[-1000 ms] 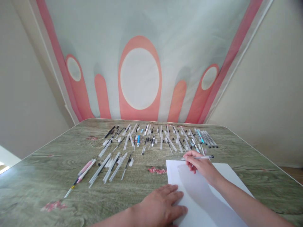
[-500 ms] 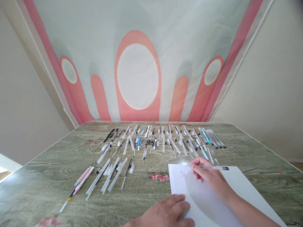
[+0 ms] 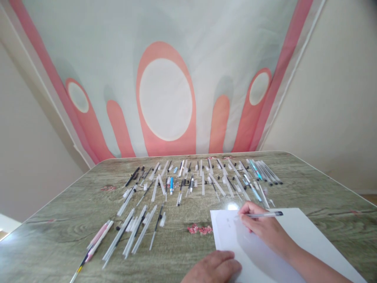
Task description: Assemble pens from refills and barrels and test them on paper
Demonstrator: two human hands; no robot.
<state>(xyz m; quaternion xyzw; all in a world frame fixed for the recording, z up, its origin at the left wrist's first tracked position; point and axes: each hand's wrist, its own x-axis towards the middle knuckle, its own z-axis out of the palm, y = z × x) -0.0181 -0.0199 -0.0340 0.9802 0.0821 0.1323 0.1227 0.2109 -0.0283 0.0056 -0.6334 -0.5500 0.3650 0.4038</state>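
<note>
A clear pen with a black end (image 3: 266,214) is pinched in my right hand (image 3: 262,226), its tip over the upper left part of a white paper sheet (image 3: 297,236). Faint small marks show on the paper left of that hand. My left hand (image 3: 215,267) lies flat, fingers stretched over the sheet's left edge, holding nothing. Beyond the paper, clear pen barrels (image 3: 202,184), dark refills, small caps and clips lie in rows. A blue pen part (image 3: 171,185) is among them.
The wood-patterned table (image 3: 176,267) has printed pink flowers. Nearer on the left lie several clear barrels (image 3: 144,230) and a pink pen taken apart (image 3: 98,239). Whole clear pens (image 3: 269,173) stand side by side at the back right. A patterned sheet (image 3: 165,23) hangs behind the table.
The view has tilted and shifted slightly. My right hand still pinches the pen near the paper's top left, a little farther from the left edge. My left hand stays on the sheet's edge.
</note>
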